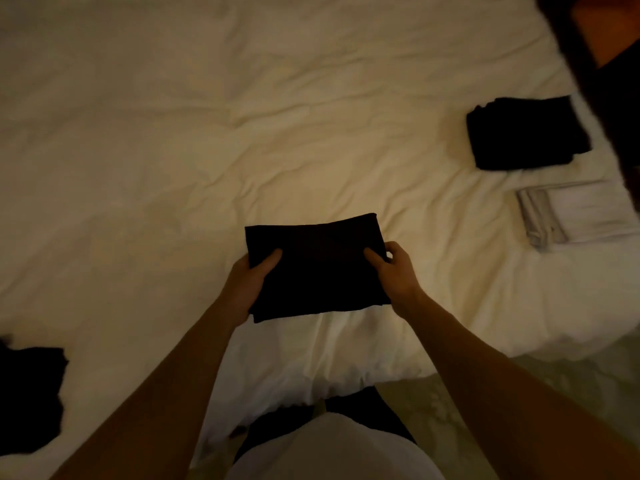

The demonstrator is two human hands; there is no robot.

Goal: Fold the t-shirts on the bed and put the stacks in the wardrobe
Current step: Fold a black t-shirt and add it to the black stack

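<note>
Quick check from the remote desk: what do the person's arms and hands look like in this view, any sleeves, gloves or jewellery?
Both forearms are bare up to the bottom edge of the picture; no sleeve shows. The left hand and right hand wear no gloves. No watch, bracelet or ring is visible on wrists or fingers, though the light is dim. Lower down, a white top covers the torso.

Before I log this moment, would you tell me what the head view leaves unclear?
- Fingers of the left hand and right hand: mostly hidden under the folded black t-shirt.
- Dark clothes at the lower left: cut off by the edge, count unclear.
- Black stack: too dim to count layers.
- White stack: cut off by the right edge.
- Wardrobe: not in view.
</note>
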